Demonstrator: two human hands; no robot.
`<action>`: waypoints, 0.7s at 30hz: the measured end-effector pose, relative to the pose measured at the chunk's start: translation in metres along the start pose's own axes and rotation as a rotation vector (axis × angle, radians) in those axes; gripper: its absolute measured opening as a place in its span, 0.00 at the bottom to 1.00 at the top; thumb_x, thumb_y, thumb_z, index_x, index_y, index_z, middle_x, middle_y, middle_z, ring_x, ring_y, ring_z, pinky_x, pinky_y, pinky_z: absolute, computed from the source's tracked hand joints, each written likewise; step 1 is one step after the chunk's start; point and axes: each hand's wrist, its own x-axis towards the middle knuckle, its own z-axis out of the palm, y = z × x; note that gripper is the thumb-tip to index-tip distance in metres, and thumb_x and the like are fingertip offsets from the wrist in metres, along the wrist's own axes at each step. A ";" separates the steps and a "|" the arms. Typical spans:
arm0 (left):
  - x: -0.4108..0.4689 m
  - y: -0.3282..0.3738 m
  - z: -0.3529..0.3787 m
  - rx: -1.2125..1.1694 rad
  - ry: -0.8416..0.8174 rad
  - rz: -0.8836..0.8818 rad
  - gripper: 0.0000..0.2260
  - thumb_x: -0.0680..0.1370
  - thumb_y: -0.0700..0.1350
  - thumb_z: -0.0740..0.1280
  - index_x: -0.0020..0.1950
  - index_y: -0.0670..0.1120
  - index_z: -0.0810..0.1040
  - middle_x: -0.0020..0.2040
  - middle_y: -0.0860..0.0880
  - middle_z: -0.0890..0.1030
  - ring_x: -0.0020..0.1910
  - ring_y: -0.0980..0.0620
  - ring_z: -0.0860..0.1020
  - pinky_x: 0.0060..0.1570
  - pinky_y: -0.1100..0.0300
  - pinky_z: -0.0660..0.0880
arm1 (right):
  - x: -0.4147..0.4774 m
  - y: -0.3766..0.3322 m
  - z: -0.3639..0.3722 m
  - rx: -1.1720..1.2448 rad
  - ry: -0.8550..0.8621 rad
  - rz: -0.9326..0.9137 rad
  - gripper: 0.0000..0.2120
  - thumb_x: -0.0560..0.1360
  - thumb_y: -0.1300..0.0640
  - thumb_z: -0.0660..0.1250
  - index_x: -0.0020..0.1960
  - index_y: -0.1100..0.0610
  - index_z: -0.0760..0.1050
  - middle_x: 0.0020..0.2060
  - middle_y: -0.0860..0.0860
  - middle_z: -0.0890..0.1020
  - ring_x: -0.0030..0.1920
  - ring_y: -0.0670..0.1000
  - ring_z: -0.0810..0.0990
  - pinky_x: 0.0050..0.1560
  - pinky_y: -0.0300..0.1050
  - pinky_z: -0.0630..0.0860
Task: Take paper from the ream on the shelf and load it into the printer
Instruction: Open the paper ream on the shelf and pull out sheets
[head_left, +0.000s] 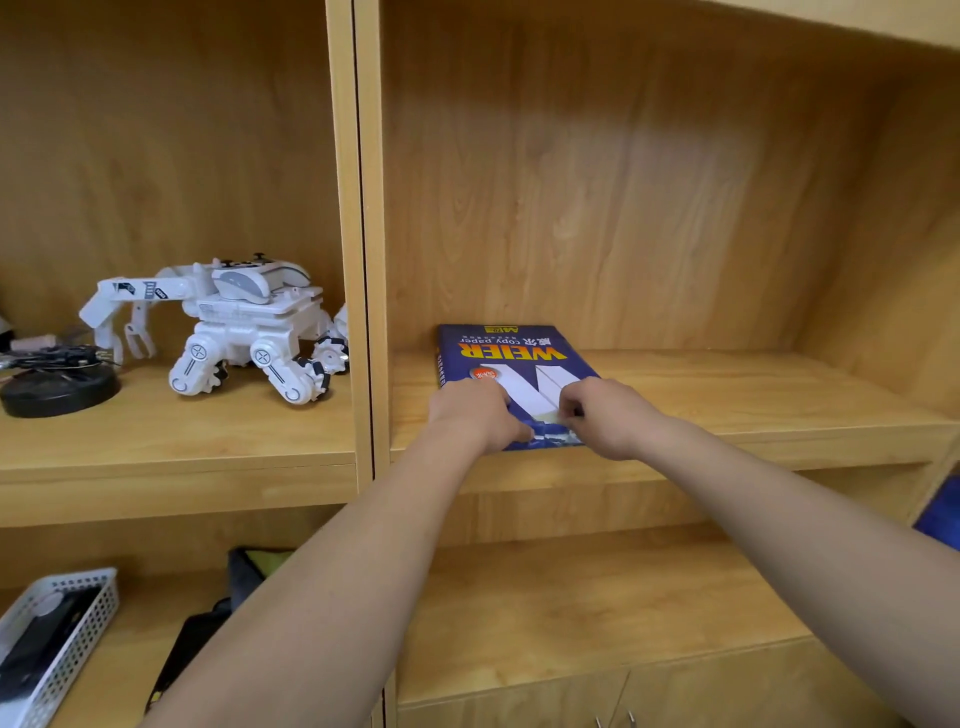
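Ream (511, 364) lies flat on the shelf (727, 395), long axis running away from you, torn end nearest. Your left hand (475, 415) grips its near-left corner; your right hand (605, 415) pinches that near end. Both hands equally close.

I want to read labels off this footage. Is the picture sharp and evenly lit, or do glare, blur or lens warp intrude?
Head view: on the ream the large print is legible though upside down, the small print blurred; the left hand and right hand look slightly soft; a pale sheen lies on the back panel; the shelf edge bows, wide-lens warp.
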 end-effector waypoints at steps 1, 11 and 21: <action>0.000 0.000 0.000 -0.002 -0.003 0.000 0.17 0.71 0.63 0.69 0.45 0.50 0.79 0.49 0.50 0.81 0.52 0.46 0.78 0.43 0.59 0.69 | -0.002 0.000 0.000 -0.003 -0.001 -0.003 0.07 0.75 0.61 0.59 0.44 0.54 0.75 0.45 0.52 0.81 0.45 0.56 0.77 0.40 0.47 0.72; -0.002 0.000 0.001 0.015 -0.004 0.004 0.20 0.71 0.66 0.67 0.36 0.50 0.71 0.45 0.51 0.79 0.52 0.46 0.78 0.43 0.57 0.69 | -0.028 0.008 0.018 -0.046 0.238 -0.119 0.08 0.77 0.60 0.61 0.43 0.57 0.78 0.44 0.52 0.81 0.45 0.58 0.79 0.40 0.49 0.73; -0.004 0.000 0.001 0.034 -0.008 0.028 0.18 0.72 0.66 0.66 0.46 0.52 0.79 0.49 0.51 0.80 0.55 0.46 0.78 0.43 0.58 0.68 | -0.060 0.018 0.055 -0.012 0.625 -0.196 0.04 0.68 0.64 0.75 0.38 0.57 0.82 0.46 0.54 0.77 0.52 0.55 0.74 0.53 0.51 0.68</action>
